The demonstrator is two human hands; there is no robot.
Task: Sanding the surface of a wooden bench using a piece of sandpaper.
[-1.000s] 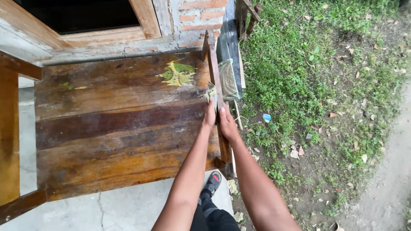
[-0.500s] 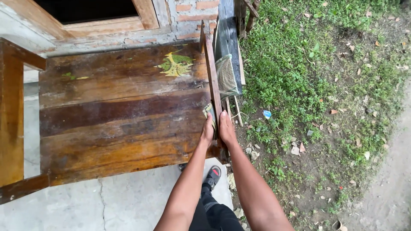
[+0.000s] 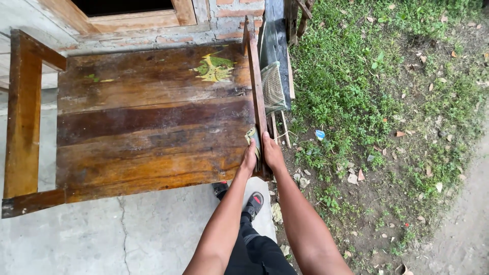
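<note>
The view holds 2 hands, the left hand (image 3: pixel 249 159) and the right hand (image 3: pixel 272 155), 1 folded cloth (image 3: pixel 253 138), 1 wooden bench (image 3: pixel 153 122), 2 shoes (image 3: pixel 253 203), 1 mesh bag (image 3: pixel 272 87) and 1 blue scrap (image 3: pixel 320 134).

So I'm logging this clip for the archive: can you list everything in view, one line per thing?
wooden bench: one, dark brown planks with side rails, left and centre.
yellow-green leaf patch: one, on the bench's far plank.
folded pad: one, tan-grey, against the bench's right rail; what it is made of I cannot tell.
mesh piece: one, greenish-grey, on the dark board right of the bench.
dark board: one, black, beside the brick wall.
brick wall: one, red-brown, top.
window frame: one, light wood, top left.
concrete floor: grey, cracked, bottom left.
grass: green, with dry leaves, right.
blue scrap: one, in the grass.
sandals: two, black with red, under the bench edge.
left hand: presses the pad on the rail.
right hand: on the rail's outer side.
</note>
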